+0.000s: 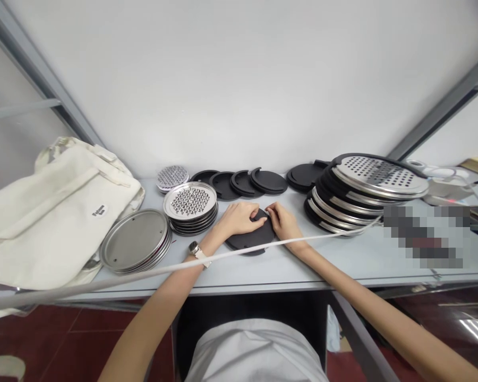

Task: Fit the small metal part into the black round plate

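A round black plastic base (250, 243) lies flat on the table in front of me, under both hands. My left hand (241, 218) rests over its left and far side, fingers curled round the far edge and thumb on top. At the base's right far rim, my right hand (286, 223) has its fingertips pinched together; a tiny pale spot shows there, too small to name. Left of my hands stands a stack of round metal grater discs (189, 201). Behind them, several black bases with raised rims (269, 181) overlap in a row.
Plain metal discs (135, 241) are stacked at the left, beside a cream canvas bag (56, 212). At the right rises a tall stack of graters in black frames (376, 175). A white cord (223, 258) crosses in front of my forearms. A smaller grater disc (172, 176) lies behind.
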